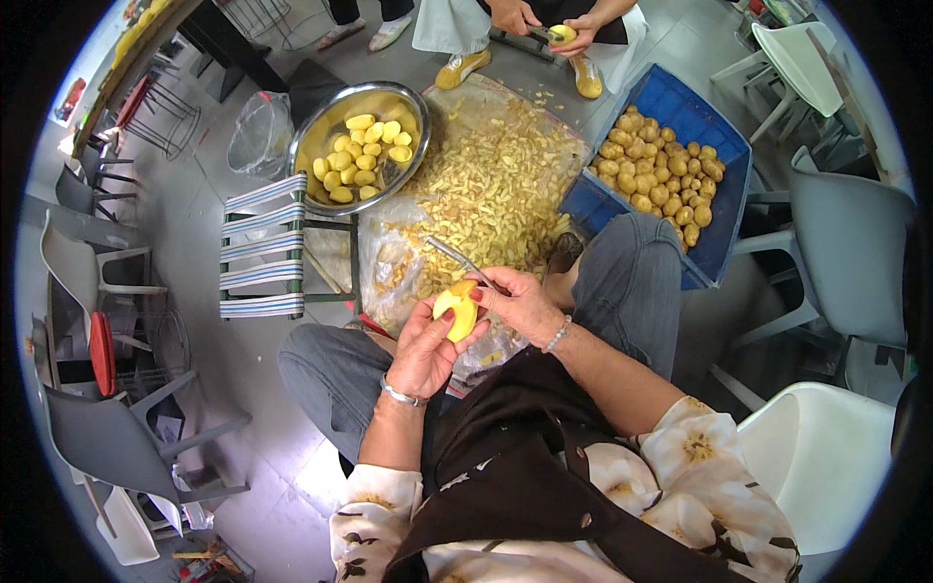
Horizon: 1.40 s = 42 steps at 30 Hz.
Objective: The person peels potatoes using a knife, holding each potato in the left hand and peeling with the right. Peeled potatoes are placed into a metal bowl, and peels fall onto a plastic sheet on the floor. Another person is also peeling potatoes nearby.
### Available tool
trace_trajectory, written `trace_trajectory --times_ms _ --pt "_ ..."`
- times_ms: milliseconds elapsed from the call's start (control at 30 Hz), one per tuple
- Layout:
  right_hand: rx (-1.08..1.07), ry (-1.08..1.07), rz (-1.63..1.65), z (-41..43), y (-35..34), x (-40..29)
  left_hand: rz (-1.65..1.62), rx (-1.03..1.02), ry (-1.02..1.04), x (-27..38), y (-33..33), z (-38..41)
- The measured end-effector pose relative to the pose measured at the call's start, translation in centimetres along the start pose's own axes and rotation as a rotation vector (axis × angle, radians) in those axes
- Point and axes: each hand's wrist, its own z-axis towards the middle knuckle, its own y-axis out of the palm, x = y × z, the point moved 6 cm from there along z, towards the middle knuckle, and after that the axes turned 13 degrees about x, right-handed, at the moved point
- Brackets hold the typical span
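My left hand (423, 353) holds a mostly peeled yellow potato (457, 313) above my lap. My right hand (519, 302) grips a metal peeler (455, 255), its shaft pointing up and left, while the fingers touch the potato's upper side. Below both hands a pile of potato peelings (488, 182) covers a plastic sheet (386, 270) on the floor. Peeled potatoes (355, 157) lie in a wide steel basin (419, 109) at upper left. Unpeeled potatoes (656, 171) fill much of a blue plastic crate (718, 120) at upper right.
Across the peelings a person (576, 29) holds a potato and a tool. A folding stool with striped webbing (262, 251) stands left, near a clear plastic bag (261, 135). Grey chairs (845, 240) and a white chair (816, 437) stand right; more chairs (109, 437) stand left.
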Motion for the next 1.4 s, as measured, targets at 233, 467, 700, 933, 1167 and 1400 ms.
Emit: trace_trajectory --times_ms 233,467,700,933,1167,1400 --pt "0.144 -0.651 -0.731 -0.5 -0.1 -3.1 0.03 0.095 0.022 0.2 -0.9 0.0" --pt "0.043 -0.753 -1.081 -3.1 1.9 -3.4 0.238 0.282 0.284 0.6 -2.1 0.6" --pt "0.167 -0.504 -1.222 -0.8 0.3 -0.8 0.217 0.261 0.233 0.3 -2.4 0.8" --pt "0.234 -0.443 -1.023 -1.0 -0.4 -2.9 0.118 0.231 0.29 0.8 -2.3 0.5" --pt "0.15 -0.429 -1.113 -0.8 -0.8 -0.7 -0.041 0.168 0.225 1.1 -1.1 -0.5" --pt "0.191 -0.486 -0.928 -1.5 0.1 -2.2 -0.147 0.213 0.162 1.5 -1.8 0.1"
